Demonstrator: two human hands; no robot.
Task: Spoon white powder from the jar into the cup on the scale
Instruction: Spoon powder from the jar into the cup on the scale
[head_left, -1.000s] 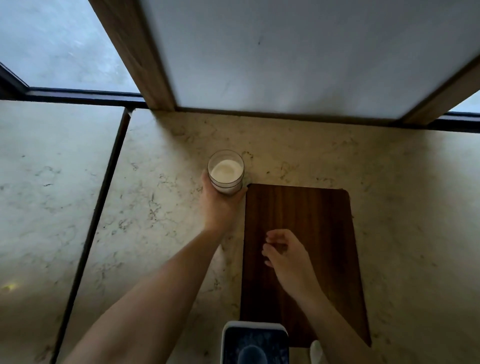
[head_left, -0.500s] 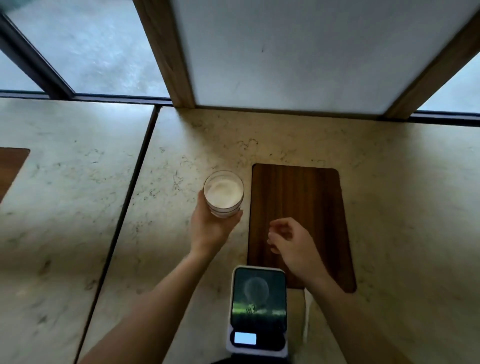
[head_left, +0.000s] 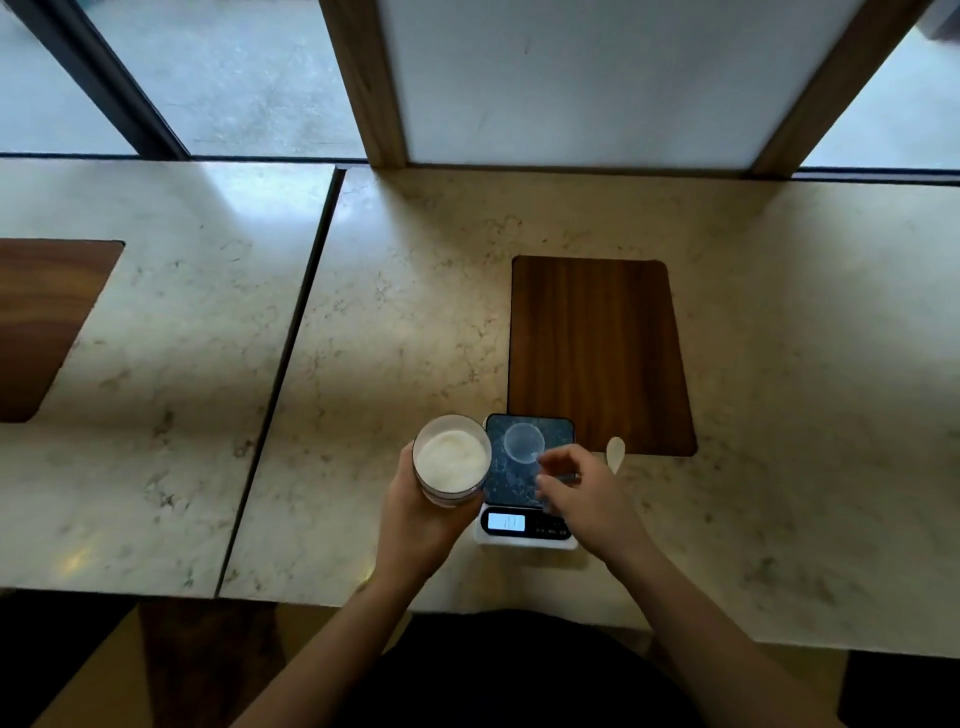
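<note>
Here the open, round clear-glass jar of white powder (head_left: 452, 460), nearly full with the powder mounded and its lid off, sits clasped in the left hand (head_left: 415, 525) just left of the black-topped digital scale (head_left: 527, 467), on which the small clear plastic cup (head_left: 523, 441) stands empty. The right hand (head_left: 587, 499), loosely curled around nothing, hovers over the scale's near right corner. No scoop seems taken yet, so the next move is probably reaching just beyond that hand for the white plastic spoon (head_left: 615, 453) on the pale marble tabletop (head_left: 415, 312).
</note>
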